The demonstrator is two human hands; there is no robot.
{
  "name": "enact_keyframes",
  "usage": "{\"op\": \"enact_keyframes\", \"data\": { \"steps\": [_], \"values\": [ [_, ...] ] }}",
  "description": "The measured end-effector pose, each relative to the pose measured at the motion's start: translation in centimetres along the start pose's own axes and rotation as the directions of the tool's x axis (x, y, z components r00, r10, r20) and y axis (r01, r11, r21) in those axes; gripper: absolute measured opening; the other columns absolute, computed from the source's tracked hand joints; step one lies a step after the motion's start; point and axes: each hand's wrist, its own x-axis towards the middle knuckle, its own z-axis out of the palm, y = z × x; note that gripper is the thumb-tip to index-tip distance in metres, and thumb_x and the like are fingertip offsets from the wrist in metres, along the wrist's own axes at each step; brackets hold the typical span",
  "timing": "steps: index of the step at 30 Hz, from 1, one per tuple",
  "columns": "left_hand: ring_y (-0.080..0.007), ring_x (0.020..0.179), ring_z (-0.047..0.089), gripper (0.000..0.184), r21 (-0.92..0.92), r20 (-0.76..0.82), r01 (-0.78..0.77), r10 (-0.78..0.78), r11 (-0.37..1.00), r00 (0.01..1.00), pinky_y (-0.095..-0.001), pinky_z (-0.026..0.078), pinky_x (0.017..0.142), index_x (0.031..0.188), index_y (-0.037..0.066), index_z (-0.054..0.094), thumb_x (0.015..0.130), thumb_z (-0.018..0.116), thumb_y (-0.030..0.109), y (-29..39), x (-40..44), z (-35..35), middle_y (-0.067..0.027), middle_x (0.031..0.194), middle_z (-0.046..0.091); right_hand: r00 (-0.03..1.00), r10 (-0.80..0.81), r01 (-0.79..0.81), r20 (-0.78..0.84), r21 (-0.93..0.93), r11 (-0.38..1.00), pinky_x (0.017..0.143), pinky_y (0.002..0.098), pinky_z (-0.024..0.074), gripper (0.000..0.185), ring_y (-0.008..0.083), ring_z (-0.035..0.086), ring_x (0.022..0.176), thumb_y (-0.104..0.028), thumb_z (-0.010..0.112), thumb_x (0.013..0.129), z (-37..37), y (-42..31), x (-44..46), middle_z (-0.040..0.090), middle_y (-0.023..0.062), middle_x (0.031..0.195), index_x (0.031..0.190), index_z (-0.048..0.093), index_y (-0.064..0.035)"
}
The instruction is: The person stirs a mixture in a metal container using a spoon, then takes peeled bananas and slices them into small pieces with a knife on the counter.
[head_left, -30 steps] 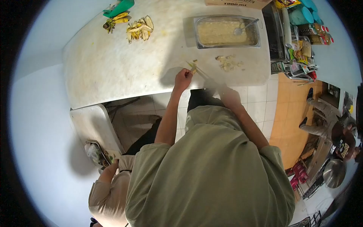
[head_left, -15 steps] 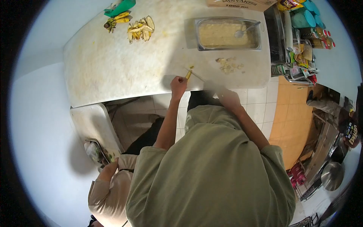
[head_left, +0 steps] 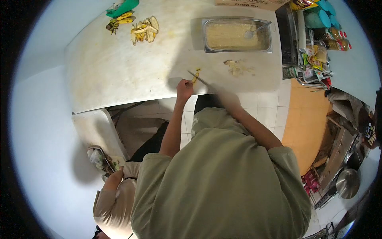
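My left hand is closed around the lower end of a thin, partly yellow banana at the table's near edge. A knife lies across this banana, its tip pointing to the far left. Its handle end runs into my right hand, which is closed on it and smeared by motion. To the right, small cut banana pieces are scattered on the white table. Beyond them stands a metal pan holding a pale yellowish mixture, with a spoon resting in it.
Banana peels are piled at the far left, beside unpeeled bananas and a green bag. A cardboard box stands at the back. Bottles and packets fill the right side. Another person sits at left.
My right hand has moved a little left, and the knife now crosses the banana with its tip further out. The whole view has shifted slightly. My left hand keeps its hold.
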Motion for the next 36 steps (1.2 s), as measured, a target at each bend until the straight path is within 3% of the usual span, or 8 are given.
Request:
{"op": "enact_keyframes", "data": {
  "steps": [6, 12, 15, 19, 22, 26, 32, 36],
  "values": [
    [-0.0175, 0.062, 0.065, 0.022, -0.176, 0.044, 0.057, -0.050, 0.983, 0.998, -0.0304, 0.051, 0.058, 0.095, -0.003, 0.060, 0.097, 0.058, 0.019, 0.1, -1.3, -1.5, -0.0102, 0.076, 0.064, 0.991, 0.031, -0.024, 0.131, -0.054, 0.998, 0.056, 0.0480, 0.0570, 0.026, 0.0374, 0.071, 0.073, -0.025, 0.048, 0.100, -1.5, 3.3, -3.3, 0.069, 0.0226, 0.080, 0.106, 0.048, 0.0008],
    [-0.0116, 0.057, 0.053, 0.034, -0.509, -0.054, 0.237, -0.305, 0.828, 0.951, -0.0275, 0.046, 0.054, 0.094, 0.007, 0.048, 0.107, 0.038, 0.036, -1.5, -2.6, -4.6, -0.0027, 0.071, 0.053, 0.994, 0.107, -0.107, -0.011, -0.152, 0.982, 0.053, 0.0486, 0.0557, 0.030, 0.0382, 0.070, 0.065, -0.031, 0.049, 0.101, -2.2, 6.5, -8.1, 0.067, 0.0211, 0.069, 0.104, 0.048, -0.0011],
    [-0.0133, 0.057, 0.056, 0.041, -0.573, 0.049, 0.217, -0.231, 0.791, 0.972, -0.0286, 0.048, 0.052, 0.089, 0.007, 0.049, 0.104, 0.045, 0.045, -0.4, -1.0, -3.7, -0.0044, 0.071, 0.056, 0.974, 0.218, -0.224, -0.069, -0.117, 0.967, 0.052, 0.0492, 0.0546, 0.033, 0.0395, 0.067, 0.060, -0.034, 0.051, 0.101, -4.6, 8.6, -11.4, 0.065, 0.0200, 0.064, 0.101, 0.047, -0.0019],
    [-0.0250, 0.071, 0.060, 0.041, 0.027, -0.086, -0.056, 0.058, 0.998, 0.995, -0.0385, 0.050, 0.065, 0.098, 0.003, 0.049, 0.091, 0.071, 0.037, 5.3, 0.1, 0.0, -0.0108, 0.081, 0.060, 0.909, 0.402, -0.396, -0.111, 0.073, 0.915, 0.051, 0.0534, 0.0500, 0.031, 0.0447, 0.064, 0.060, -0.034, 0.053, 0.101, -8.8, 6.4, -13.6, 0.064, 0.0216, 0.065, 0.095, 0.044, -0.0049],
    [-0.0382, 0.083, 0.063, 0.041, 0.199, -0.180, -0.195, 0.232, 0.960, 0.956, -0.0481, 0.049, 0.072, 0.100, -0.001, 0.049, 0.085, 0.077, 0.027, 7.4, 0.4, 2.9, -0.0197, 0.089, 0.062, 0.859, 0.500, -0.474, -0.113, 0.195, 0.859, 0.053, 0.0573, 0.0475, 0.031, 0.0492, 0.062, 0.063, -0.034, 0.052, 0.101, -9.1, 5.4, -14.8, 0.063, 0.0245, 0.067, 0.095, 0.044, -0.0052],
    [-0.0442, 0.092, 0.060, 0.030, 0.219, -0.205, -0.065, 0.111, 0.973, 0.973, -0.0526, 0.047, 0.076, 0.101, -0.002, 0.049, 0.088, 0.070, 0.014, 8.8, 1.1, 5.4, -0.0245, 0.094, 0.062, 0.816, 0.574, -0.528, -0.075, 0.309, 0.791, 0.056, 0.0585, 0.0467, 0.033, 0.0509, 0.062, 0.067, -0.037, 0.050, 0.102, -8.5, 3.1, -15.4, 0.063, 0.0277, 0.069, 0.095, 0.044, -0.0044],
    [-0.0456, 0.086, 0.058, 0.028, 0.258, -0.112, -0.466, 0.505, 0.846, 0.856, -0.0521, 0.046, 0.073, 0.099, 0.000, 0.049, 0.084, 0.070, 0.010, 6.4, 1.9, 7.0, -0.0261, 0.088, 0.059, 0.846, 0.531, -0.489, -0.044, 0.334, 0.806, 0.060, 0.0584, 0.0481, 0.032, 0.0487, 0.064, 0.070, -0.035, 0.055, 0.099, -7.2, 1.5, -15.3, 0.065, 0.0245, 0.071, 0.095, 0.046, -0.0044],
    [-0.0432, 0.090, 0.056, 0.025, 0.196, -0.146, -0.441, 0.471, 0.876, 0.870, -0.0502, 0.045, 0.077, 0.099, 0.000, 0.051, 0.084, 0.070, 0.008, 6.5, 0.5, 5.1, -0.0229, 0.092, 0.059, 0.921, 0.380, -0.350, -0.088, 0.247, 0.904, 0.058, 0.0558, 0.0496, 0.030, 0.0448, 0.065, 0.069, -0.033, 0.056, 0.099, -7.5, 1.5, -14.0, 0.066, 0.0229, 0.071, 0.095, 0.047, -0.0047]
  ]
}}
